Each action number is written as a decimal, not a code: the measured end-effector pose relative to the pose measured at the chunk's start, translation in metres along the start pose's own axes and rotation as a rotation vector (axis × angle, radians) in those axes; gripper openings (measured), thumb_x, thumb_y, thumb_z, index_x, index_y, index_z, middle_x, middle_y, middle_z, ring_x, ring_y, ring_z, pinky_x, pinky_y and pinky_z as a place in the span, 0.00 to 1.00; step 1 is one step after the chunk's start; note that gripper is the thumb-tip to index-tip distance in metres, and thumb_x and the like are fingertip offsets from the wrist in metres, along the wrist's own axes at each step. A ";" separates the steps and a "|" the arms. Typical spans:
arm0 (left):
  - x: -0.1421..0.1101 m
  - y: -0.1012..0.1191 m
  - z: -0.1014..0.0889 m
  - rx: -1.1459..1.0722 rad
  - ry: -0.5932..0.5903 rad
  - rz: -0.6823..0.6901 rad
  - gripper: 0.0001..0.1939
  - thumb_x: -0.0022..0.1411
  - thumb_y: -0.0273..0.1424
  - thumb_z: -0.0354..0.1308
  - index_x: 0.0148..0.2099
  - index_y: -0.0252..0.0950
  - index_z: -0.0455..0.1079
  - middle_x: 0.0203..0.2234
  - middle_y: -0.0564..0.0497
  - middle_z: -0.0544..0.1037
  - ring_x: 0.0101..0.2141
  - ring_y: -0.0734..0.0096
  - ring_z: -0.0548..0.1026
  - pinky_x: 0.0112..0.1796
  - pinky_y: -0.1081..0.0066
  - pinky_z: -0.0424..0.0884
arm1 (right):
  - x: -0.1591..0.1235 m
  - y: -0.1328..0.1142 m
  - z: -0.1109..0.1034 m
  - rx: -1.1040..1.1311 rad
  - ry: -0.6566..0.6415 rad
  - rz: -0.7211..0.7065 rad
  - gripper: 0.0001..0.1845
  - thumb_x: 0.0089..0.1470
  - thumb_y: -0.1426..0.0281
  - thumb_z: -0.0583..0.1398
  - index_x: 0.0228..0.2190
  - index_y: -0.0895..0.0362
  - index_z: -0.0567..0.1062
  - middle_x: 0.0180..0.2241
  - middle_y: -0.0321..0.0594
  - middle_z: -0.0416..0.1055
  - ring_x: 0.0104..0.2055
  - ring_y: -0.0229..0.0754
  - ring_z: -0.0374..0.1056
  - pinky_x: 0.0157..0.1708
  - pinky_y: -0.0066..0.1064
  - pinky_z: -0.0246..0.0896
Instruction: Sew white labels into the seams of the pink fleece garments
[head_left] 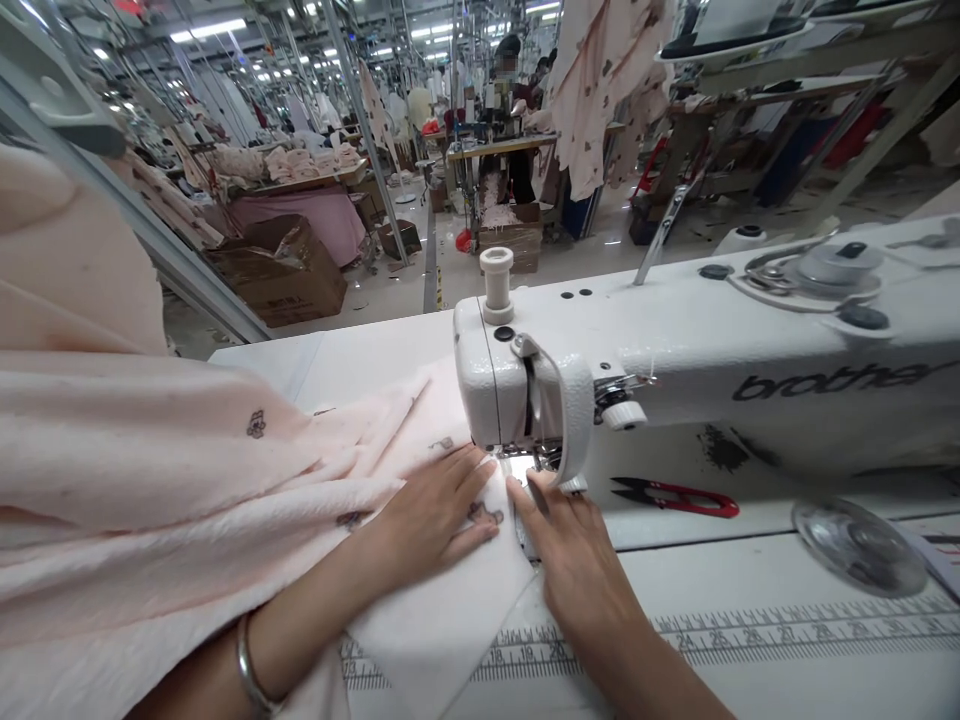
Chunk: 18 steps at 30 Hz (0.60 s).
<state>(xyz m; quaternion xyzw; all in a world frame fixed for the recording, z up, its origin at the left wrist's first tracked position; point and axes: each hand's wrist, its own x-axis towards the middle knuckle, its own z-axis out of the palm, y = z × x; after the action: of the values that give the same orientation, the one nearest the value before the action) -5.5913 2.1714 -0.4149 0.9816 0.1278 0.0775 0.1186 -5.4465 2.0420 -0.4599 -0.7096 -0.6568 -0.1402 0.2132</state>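
A pale pink plush fabric [247, 480] with small printed animal figures runs from the left up to the head of a white sewing machine [630, 330]. My left hand [439, 505] lies flat on this cloth, fingers stretched toward the needle area and thumb apart. Just right of the cloth's edge is my right hand [566, 535], its fingers reaching forward beside the presser foot. The right index fingertip touches or nearly touches the fabric edge; the other fingertips are partly hidden by the machine's guard. The needle itself cannot be made out.
Red-handled thread snips [679, 497] lie on the machine bed. A clear round plastic disc [859, 545] rests farther right. A printed ruler scale [720, 635] crosses the table front. Behind stand a cardboard box [281, 270], hanging pink cloth [600, 90] and a person [510, 95] at another workstation.
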 end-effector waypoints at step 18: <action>-0.033 -0.013 -0.012 0.198 0.104 -0.206 0.26 0.63 0.40 0.49 0.60 0.33 0.55 0.55 0.38 0.64 0.56 0.55 0.63 0.53 0.54 0.64 | -0.025 -0.031 0.001 0.023 0.070 -0.130 0.30 0.49 0.85 0.43 0.53 0.64 0.65 0.54 0.47 0.63 0.58 0.48 0.55 0.51 0.42 0.60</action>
<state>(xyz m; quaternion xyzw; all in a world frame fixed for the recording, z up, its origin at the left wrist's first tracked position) -5.6281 2.1770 -0.4111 0.9648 0.2409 0.1028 0.0219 -5.4797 2.0221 -0.4695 -0.6576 -0.6952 -0.1711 0.2345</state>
